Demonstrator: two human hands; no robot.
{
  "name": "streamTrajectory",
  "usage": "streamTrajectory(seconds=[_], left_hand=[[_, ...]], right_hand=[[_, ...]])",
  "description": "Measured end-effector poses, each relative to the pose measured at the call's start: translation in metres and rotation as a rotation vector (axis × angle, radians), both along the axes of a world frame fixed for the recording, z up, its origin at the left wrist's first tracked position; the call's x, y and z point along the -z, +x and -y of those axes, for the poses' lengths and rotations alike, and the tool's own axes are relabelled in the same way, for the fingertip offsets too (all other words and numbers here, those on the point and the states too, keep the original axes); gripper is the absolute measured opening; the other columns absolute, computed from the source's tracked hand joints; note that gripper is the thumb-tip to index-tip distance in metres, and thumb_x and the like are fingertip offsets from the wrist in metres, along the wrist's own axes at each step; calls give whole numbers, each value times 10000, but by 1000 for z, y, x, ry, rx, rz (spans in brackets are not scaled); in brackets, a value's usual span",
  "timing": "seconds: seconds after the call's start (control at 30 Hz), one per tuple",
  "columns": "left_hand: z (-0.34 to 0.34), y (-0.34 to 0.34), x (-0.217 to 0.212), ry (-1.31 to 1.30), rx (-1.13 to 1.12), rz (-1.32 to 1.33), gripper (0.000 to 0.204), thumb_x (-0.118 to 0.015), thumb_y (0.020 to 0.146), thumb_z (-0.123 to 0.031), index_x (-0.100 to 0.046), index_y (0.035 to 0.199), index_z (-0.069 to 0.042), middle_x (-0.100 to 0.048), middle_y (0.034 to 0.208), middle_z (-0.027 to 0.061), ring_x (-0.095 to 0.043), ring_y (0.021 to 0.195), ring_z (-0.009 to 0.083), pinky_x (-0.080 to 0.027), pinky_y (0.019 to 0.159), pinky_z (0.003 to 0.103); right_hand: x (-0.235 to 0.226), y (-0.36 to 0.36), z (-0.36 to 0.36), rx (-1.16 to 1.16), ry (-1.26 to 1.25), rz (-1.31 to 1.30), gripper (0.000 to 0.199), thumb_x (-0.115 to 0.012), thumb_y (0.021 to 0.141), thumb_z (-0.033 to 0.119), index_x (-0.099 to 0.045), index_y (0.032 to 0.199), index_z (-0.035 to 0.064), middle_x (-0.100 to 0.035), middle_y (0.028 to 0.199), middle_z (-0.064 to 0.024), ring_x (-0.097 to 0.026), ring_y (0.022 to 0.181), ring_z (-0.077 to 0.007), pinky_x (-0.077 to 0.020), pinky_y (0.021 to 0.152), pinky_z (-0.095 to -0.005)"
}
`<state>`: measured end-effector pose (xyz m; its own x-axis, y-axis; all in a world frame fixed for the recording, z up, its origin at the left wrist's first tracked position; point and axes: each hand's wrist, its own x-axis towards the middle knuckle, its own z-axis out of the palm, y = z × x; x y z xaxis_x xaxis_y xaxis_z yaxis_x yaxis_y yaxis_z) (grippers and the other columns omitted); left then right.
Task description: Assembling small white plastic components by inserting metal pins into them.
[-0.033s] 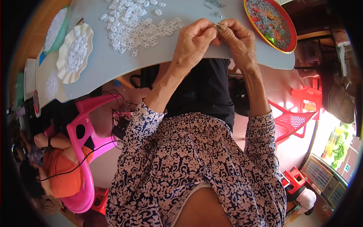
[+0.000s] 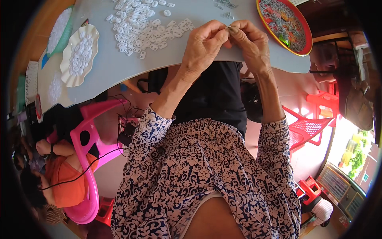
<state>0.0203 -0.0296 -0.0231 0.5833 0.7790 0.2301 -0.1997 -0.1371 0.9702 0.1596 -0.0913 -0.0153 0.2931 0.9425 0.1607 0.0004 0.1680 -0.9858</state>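
My left hand (image 2: 205, 46) and my right hand (image 2: 251, 44) meet fingertip to fingertip over the table's near edge. Thumbs and forefingers of both are pinched together around something too small to make out. Left of my hands, a heap of small white plastic pieces (image 2: 137, 28) with holes spreads over the grey table (image 2: 115, 69). To the right stands a round red tray with a gold rim (image 2: 305, 51), filled with many small grey metal pieces (image 2: 287, 24). A few more small metal pieces (image 2: 227, 16) lie on the table just beyond my fingertips.
A cream scalloped dish (image 2: 68, 82) of white pieces sits at the table's left, beside a green container (image 2: 68, 32) of more. A person in orange (image 2: 69, 179) sits by a pink plastic chair (image 2: 92, 191) at lower left. Red chairs (image 2: 306, 127) stand at right.
Both hands hold the same pinch at almost the same place. The view has shifted very slightly; nothing else visibly differs.
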Motion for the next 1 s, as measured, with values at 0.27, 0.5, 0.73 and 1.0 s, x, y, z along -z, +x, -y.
streamTrajectory(seconds=[0.27,0.5,0.73,1.0], left_hand=[[-47,-45,-21,645,-376,-183,100,-600,812,-84,-588,884,-16,-616,736,100,-581,635,243,-469,632,339],[-120,-71,-19,936,-194,-800,118,-603,773,-86,-596,869,-18,-623,780,148,-576,704,337,-470,679,416],[-119,-67,-17,1098,-148,-820,120,-594,745,-77,-586,849,-18,-599,818,139,-515,836,342,-423,791,417],[-117,-69,-14,992,-170,-764,181,-588,729,-79,-592,901,-23,-578,813,120,-500,846,308,-425,793,402]], right_hand=[[1,-6,-3,44,36,-115,159,-610,904,176,-615,913,17,-611,806,-21,-511,673,-65,-425,666,-209],[3,-4,0,42,46,13,152,-627,891,154,-640,913,5,-609,796,-14,-527,693,-61,-436,677,-205],[5,-6,-2,76,87,17,142,-650,873,140,-641,894,1,-592,741,26,-485,648,-42,-427,614,-193],[3,-6,1,32,95,35,158,-648,878,155,-636,896,-2,-588,749,35,-481,668,-38,-426,625,-189]])
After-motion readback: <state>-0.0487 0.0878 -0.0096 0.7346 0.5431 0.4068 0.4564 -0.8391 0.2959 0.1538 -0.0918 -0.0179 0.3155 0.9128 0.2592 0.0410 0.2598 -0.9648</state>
